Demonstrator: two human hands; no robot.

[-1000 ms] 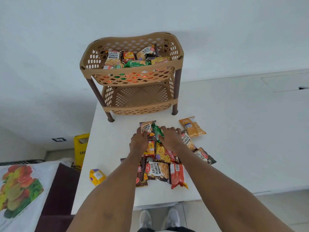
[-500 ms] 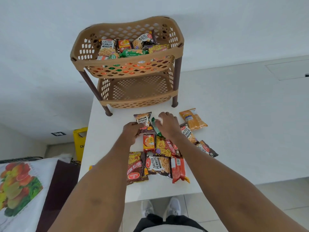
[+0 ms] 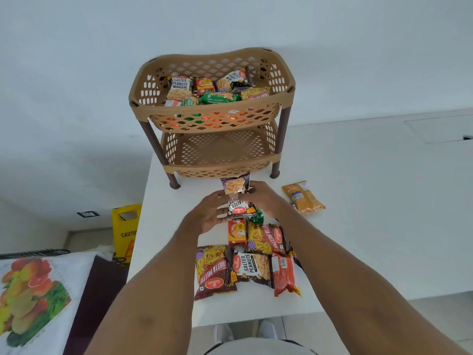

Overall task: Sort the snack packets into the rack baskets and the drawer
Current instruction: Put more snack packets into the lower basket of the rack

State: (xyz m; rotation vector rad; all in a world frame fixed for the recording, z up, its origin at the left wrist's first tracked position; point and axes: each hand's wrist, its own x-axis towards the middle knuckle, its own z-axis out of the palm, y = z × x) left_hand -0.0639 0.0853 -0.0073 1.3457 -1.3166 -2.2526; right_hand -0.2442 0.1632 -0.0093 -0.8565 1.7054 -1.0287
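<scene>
A tan two-tier rack [image 3: 212, 106] stands at the far end of the white table [image 3: 358, 226]. Its top basket holds several snack packets, and its lower basket [image 3: 220, 167] shows nothing inside. Just in front of the rack, my left hand [image 3: 207, 213] and my right hand [image 3: 266, 198] grip a salted peanuts packet [image 3: 236, 187] between them, lifted off the table and bent in the middle. A green packet [image 3: 258, 218] lies under my right wrist. Several more packets [image 3: 252, 267] lie in a loose pile nearer to me. No drawer is in view.
An orange packet [image 3: 303, 197] lies alone to the right of my hands. Beyond the table's left edge a yellow caution sign [image 3: 126, 226] stands on the floor, beside a fruit-print cloth [image 3: 30, 298]. The table's near edge is just above my shoes.
Both hands closed on the salted peanuts packet at the pile's far end and raised it off the table toward the rack. The camera tilted, so the rack now sits higher in view.
</scene>
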